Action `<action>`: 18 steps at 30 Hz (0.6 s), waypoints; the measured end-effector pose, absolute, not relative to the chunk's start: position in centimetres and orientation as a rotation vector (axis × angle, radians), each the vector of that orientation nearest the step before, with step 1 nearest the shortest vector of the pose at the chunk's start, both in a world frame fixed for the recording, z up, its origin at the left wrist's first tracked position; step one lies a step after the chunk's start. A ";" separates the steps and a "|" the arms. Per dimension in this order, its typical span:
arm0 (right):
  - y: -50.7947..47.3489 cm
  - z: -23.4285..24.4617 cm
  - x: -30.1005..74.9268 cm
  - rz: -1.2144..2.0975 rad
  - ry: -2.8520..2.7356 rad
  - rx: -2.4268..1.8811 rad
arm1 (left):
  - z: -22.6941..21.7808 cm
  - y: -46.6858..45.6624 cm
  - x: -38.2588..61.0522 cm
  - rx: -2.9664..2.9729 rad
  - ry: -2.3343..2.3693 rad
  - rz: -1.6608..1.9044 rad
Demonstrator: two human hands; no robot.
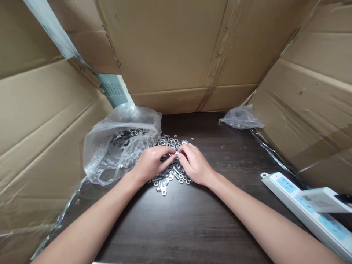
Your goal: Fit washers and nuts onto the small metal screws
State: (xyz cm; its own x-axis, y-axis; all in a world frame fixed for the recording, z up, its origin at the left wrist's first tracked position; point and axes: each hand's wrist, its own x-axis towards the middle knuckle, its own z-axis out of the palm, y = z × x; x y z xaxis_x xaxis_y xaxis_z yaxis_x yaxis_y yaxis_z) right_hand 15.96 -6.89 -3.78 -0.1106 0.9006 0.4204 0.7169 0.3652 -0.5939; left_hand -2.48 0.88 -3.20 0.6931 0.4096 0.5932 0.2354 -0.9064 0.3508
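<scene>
My left hand (153, 161) is closed in a pinch, thumb and forefinger meeting above a pile of loose hardware. Facing it, my right hand (195, 164) pinches in the same way, its fingertips nearly touching the left ones. Between both sets of fingertips shows a small shiny metal fastener (177, 153); it is too small and too covered to tell whether it is a bolt, a nut or both together. Beneath and around my hands lie silvery bolts (176, 170), nuts (164, 193) and flat washers (164, 182), partly hidden by the fingers.
An opened clear plastic bag (103, 145) with more bolts inside stands beside my left hand. Another crumpled plastic bag (242, 117) lies at the back right. A white power strip (291, 196) with a plugged-in adapter (324, 200) is at right. Cardboard walls (170, 47) enclose the dark tabletop (176, 227).
</scene>
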 end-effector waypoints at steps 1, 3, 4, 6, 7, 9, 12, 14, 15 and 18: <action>-6.9 -3.8 16.0 0.295 -1.885 -1.419 | -3.2 0.9 -2.5 2.673 0.509 1.026; -7.0 -3.7 16.0 0.270 -1.894 -1.426 | -3.1 0.8 -2.5 2.701 0.482 1.055; -7.0 -3.7 16.0 0.267 -1.899 -1.421 | -3.0 0.8 -2.5 2.712 0.469 1.066; -7.1 -3.6 16.0 0.270 -1.910 -1.412 | -2.9 0.7 -2.5 2.729 0.457 1.068; -7.1 -3.6 16.0 0.275 -1.917 -1.411 | -2.8 0.7 -2.4 2.736 0.460 1.057; -7.1 -3.6 16.0 0.278 -1.929 -1.415 | -2.8 0.6 -2.4 2.743 0.472 1.032; -7.0 -3.7 16.0 0.268 -1.934 -1.411 | -2.9 0.6 -2.4 2.737 0.487 0.995; -7.0 -3.8 16.0 0.264 -1.924 -1.397 | -2.9 0.6 -2.4 2.722 0.479 0.983; -7.0 -3.9 16.0 0.265 -1.917 -1.390 | -2.9 0.6 -2.3 2.711 0.470 0.984; -6.9 -3.9 16.0 0.271 -1.897 -1.379 | -2.8 0.6 -2.3 2.679 0.444 0.999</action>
